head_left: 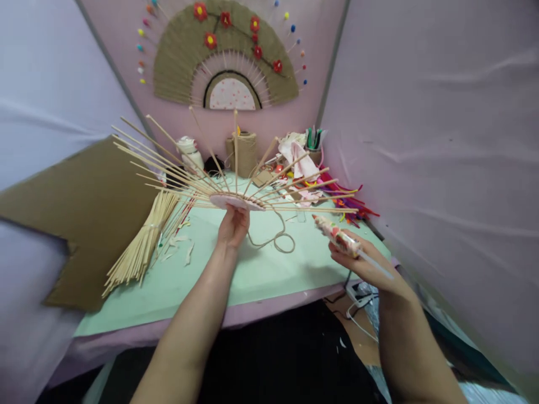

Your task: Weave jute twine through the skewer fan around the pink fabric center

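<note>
Table (286, 275) with pale green cover, bearing a bound bundle of wooden sticks (143, 247) at left; at the back, a white bottle (191, 147) and twine spool (248, 151); at right, fabric scraps (308, 166) and coloured pipe cleaners (346, 187).

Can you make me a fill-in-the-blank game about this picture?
The left hand holds a disc; the ____ hand holds a glue gun.
The flowers on the wall fan are ____.
The tabletop is pale ____.
A big bundle of sticks lies on its ____ side.

Missing words: right; red; green; left.
</note>
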The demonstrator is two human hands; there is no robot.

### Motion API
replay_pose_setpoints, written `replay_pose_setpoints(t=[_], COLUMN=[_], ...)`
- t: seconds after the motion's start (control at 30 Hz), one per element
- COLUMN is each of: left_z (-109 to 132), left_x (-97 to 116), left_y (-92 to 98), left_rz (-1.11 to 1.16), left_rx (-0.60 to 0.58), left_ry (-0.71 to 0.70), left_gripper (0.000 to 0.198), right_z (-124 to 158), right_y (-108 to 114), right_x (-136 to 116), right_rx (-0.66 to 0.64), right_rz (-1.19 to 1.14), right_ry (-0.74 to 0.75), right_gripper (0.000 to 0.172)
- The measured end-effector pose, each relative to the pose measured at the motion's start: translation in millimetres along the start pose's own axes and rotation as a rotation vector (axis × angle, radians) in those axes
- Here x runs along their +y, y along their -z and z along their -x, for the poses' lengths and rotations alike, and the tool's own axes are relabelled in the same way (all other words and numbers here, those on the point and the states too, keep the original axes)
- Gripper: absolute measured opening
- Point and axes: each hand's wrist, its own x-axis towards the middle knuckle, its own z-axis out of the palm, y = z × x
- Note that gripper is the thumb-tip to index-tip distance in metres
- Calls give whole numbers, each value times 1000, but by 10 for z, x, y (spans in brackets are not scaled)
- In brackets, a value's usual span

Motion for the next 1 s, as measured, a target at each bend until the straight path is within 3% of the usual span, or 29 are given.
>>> replay_pose_setpoints(t=[0.1,0.3,0.53,0.77,1.0], left_z=[-4,-31,-18,6,27], left_x=[-15,-24,-31,-31,-31], left_y=[-10,-24,38,88,138], left_rz=[-7,-54,-46,-41,-143], left_rx=[-16,9,13,-20,-82], left_ry=[-44,-50,-33,6,64], left_gripper=[37,37,28,29,17], right_z=[-108,-198,-316,-417,-417], right_y=[-234,-531,-940,-1033,-1096], right_x=[-222,-489,-629,-651,-600], right_rx=[58,-116,148,227,253], right_rz=[-78,-156,-114,-18,85], right_ry=[12,129,301,444,581], right_gripper=[24,21,23,18,11])
